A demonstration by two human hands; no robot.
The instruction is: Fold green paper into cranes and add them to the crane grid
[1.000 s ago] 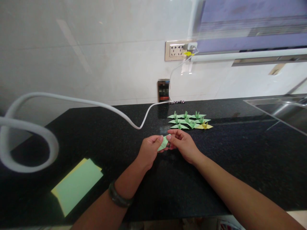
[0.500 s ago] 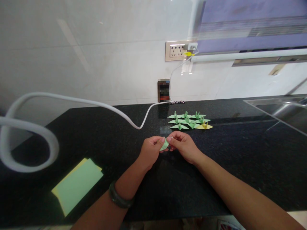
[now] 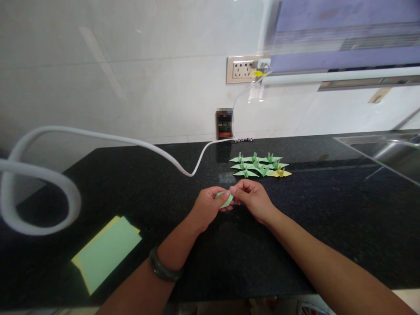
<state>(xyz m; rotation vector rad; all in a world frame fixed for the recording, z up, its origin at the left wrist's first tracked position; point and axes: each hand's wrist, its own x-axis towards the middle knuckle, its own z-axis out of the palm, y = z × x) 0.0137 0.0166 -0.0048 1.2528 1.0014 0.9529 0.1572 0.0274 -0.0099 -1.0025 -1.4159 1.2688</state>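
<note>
The thumb of the left hand (image 3: 206,205) has advanced over the small pale-green paper (image 3: 227,202), apparently part-folded, which this hand pinches and the right hand (image 3: 253,197) nips at its two-o'clock edge, finished green and yellow paper cranes (image 3: 263,172) standing at one o'clock, flat paper sheets (image 3: 108,253) unfolded at eight.

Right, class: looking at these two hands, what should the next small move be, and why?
Perhaps crease the green paper along its edge with the right hand, since that hand's fingertips are at the edge, while the left hand holds the paper under its thumb.
</note>
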